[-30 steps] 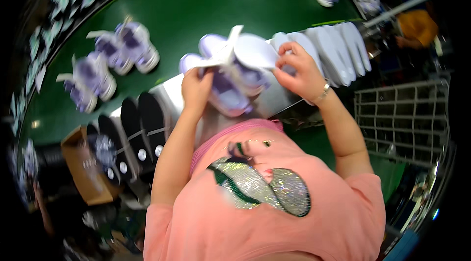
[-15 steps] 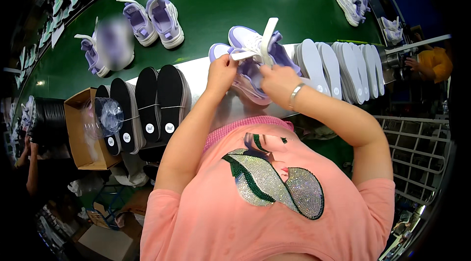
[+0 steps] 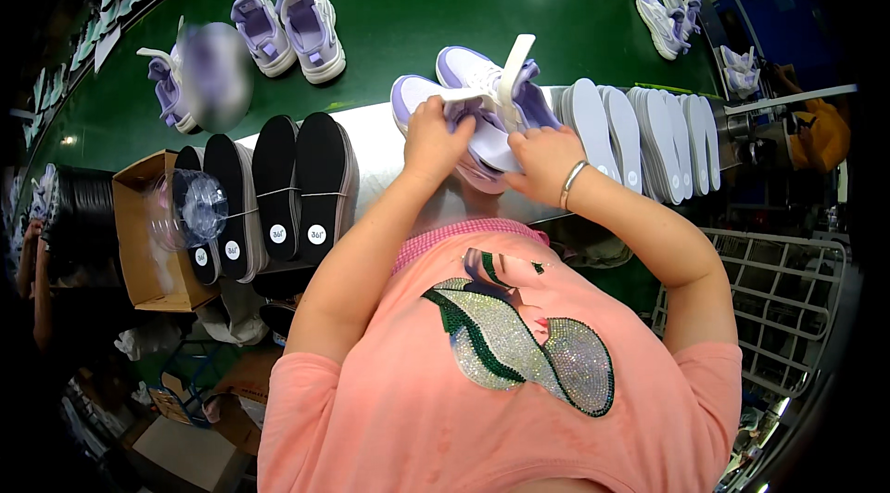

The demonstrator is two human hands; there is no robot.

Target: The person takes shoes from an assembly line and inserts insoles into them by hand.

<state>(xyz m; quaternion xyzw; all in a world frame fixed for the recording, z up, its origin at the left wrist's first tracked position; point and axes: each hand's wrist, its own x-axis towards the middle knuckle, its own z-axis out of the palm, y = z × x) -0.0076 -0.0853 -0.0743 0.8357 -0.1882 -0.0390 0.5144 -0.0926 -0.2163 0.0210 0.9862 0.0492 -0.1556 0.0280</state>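
A pair of white and lilac sneakers (image 3: 473, 99) lies on the white ledge (image 3: 371, 154) at the near edge of the green conveyor belt (image 3: 417, 11). My left hand (image 3: 434, 136) grips the left side of the pair near the heel. My right hand (image 3: 542, 164), with a bracelet on its wrist, holds the underside of the right shoe. A white tongue or strap (image 3: 514, 66) sticks up between the two shoes.
Black insoles (image 3: 287, 182) stand in bundles left of my hands, white insoles (image 3: 640, 136) in a row to the right. More lilac sneakers (image 3: 287, 25) ride the belt, with another pair (image 3: 667, 20) far right. A cardboard box (image 3: 139, 233) and a wire rack (image 3: 788, 289) flank me.
The view has shifted, so the belt and shoes sit further left and lower. Both hands keep their hold on the pair, which now rests lower on the ledge.
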